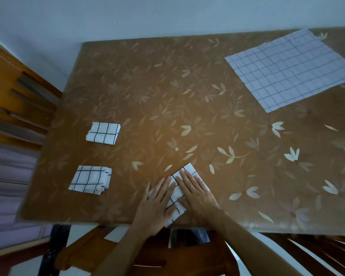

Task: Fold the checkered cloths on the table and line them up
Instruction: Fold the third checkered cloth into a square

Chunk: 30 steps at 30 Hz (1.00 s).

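From the head camera, a table (167,92) with a brown covering printed in pale leaves and flowers fills most of the picture; its near edge runs just above the person's forearms. At the near edge, about the middle, lies a folded checkered cloth (176,198), white with dark grid lines, turned at an angle so that one corner points toward the far side and another reaches the table's near edge. Both hands lie on it; the left hand (157,204) is flat, fingers straight and slightly spread, pressing the cloth's left part, with its outer fingers reaching past the cloth onto the table; the right hand (195,193) is likewise flat, fingers straight and together, pressing the right part; neither hand grips or pinches anything. A strip of the cloth shows between the two hands, and its far corner shows beyond the right fingertips.

On the left of the table lie two more folded cloths, one behind the other and well apart; the farther folded cloth (103,133) is a small neat rectangle; the nearer folded cloth (90,179) shows stepped layers at its right edge. At the far right an unfolded cloth (291,70), white with a thin blue grid, lies spread flat and skewed to the table's edges.

A wooden chair (18,96) stands at the table's left side; another wooden chair (100,250) shows below the near edge; a pale wall (127,16) rises behind the table.
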Available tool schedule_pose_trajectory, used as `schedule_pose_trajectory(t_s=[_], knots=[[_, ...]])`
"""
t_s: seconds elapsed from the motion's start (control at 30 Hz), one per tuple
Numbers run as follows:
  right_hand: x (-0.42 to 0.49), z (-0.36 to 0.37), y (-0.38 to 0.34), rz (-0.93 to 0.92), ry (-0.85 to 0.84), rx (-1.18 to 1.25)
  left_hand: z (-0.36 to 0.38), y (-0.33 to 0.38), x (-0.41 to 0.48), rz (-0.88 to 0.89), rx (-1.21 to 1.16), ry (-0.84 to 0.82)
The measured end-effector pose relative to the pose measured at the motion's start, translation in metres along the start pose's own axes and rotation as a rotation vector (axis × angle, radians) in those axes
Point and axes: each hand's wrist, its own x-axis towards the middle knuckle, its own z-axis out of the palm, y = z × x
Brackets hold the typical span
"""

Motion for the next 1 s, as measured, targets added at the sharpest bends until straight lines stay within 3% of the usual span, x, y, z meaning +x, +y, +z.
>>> schedule_pose_trajectory(t_s=[0.37,0.47,0.6,0.7,0.8,0.9,1.0], knots=[[-0.010,-0.016,0.028,0.175,-0.005,0.007,-0.001,-0.002,0.000,0.018,-0.020,0.013],[-0.007,-0.026,0.017,0.246,0.046,0.194,-0.003,0.001,0.000,0.006,-0.047,0.011],[-0.005,-0.042,0.007,0.488,0.146,0.518,-0.010,0.009,0.001,-0.044,-0.130,0.012],[-0.005,-0.050,0.010,0.629,0.023,0.678,-0.020,0.017,0.008,-0.082,-0.321,0.103],[-0.013,-0.057,0.011,0.594,-0.018,0.757,-0.037,0.023,0.017,-0.230,-0.637,0.204],[-0.024,-0.072,0.009,0.548,0.038,0.818,-0.060,0.022,0.025,-0.351,-0.916,0.105],[-0.036,-0.096,0.014,0.489,0.086,0.932,-0.076,0.020,0.028,-0.303,-1.094,0.005]])
